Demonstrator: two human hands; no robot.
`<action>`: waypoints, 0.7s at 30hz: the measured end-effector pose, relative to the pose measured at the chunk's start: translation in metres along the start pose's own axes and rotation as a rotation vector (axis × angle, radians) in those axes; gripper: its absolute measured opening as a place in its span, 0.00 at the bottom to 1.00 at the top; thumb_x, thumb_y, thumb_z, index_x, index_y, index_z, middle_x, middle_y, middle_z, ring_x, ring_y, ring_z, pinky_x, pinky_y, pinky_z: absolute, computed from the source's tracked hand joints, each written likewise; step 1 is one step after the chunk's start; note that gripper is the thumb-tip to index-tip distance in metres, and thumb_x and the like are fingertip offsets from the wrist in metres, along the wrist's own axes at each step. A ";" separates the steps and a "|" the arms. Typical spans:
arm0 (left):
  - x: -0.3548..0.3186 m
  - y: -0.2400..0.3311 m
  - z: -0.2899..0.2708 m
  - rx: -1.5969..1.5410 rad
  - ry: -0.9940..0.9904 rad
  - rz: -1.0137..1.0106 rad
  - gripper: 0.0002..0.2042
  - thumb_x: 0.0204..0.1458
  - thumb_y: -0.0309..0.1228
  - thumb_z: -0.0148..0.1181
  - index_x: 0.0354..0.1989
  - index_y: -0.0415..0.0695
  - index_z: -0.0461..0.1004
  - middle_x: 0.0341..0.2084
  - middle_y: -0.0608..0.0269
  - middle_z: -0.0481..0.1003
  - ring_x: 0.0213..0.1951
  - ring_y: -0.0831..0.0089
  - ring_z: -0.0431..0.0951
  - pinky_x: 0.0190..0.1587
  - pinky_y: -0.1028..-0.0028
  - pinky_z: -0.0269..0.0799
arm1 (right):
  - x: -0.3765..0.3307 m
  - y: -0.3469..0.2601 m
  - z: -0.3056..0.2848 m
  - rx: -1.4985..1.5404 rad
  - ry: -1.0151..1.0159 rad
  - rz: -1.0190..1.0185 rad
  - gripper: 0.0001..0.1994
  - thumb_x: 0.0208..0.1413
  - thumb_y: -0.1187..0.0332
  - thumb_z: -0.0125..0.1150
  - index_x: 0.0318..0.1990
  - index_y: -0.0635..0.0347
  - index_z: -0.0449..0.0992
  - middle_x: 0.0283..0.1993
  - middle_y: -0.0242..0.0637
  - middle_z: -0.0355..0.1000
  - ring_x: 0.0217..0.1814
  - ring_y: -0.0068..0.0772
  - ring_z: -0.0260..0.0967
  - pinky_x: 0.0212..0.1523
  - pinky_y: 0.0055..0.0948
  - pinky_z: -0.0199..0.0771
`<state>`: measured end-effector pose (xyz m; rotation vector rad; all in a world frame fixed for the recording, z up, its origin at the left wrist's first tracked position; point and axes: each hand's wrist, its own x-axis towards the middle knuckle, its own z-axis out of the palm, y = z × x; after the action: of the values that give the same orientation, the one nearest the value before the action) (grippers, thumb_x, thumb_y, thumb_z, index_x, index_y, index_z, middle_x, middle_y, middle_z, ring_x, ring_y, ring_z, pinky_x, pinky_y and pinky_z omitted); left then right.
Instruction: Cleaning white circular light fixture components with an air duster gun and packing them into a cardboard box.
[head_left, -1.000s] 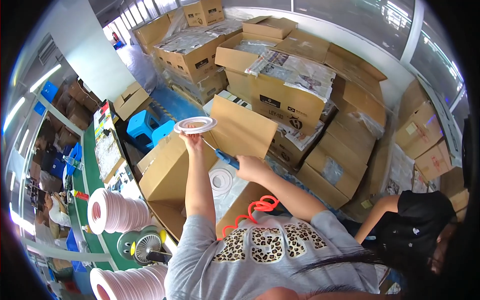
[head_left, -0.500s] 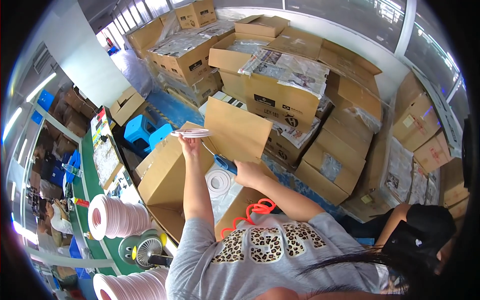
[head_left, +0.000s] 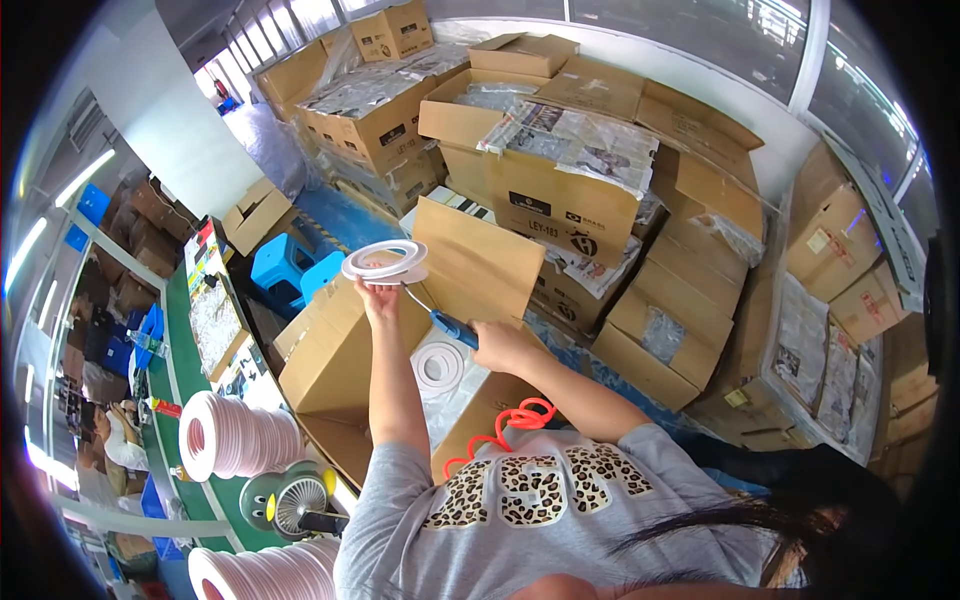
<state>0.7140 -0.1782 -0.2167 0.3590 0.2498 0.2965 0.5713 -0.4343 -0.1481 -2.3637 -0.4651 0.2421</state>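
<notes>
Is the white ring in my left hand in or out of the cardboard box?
Out: your left hand holds the ring up, its edge hiding part of the raised box flap.

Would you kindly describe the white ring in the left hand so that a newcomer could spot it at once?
Find the open cardboard box in front of the grey shirt. Over it, the left hand holds up the white ring, near the tip of the blue tool. A similar ring lies inside the box; only this one is held.
</notes>
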 end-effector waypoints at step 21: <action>-0.013 0.008 -0.023 -0.144 -0.307 0.005 0.21 0.46 0.42 0.56 0.49 0.47 0.67 0.41 0.63 0.72 0.45 0.68 0.71 0.52 0.61 0.66 | 0.011 0.031 0.002 0.163 -0.033 0.108 0.12 0.40 0.69 0.50 0.35 0.59 0.73 0.34 0.52 0.71 0.39 0.51 0.69 0.39 0.42 0.68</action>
<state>0.6930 -0.1687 -0.2322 0.2584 -0.0742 0.2586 0.5885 -0.4497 -0.1712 -2.2304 -0.3205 0.3564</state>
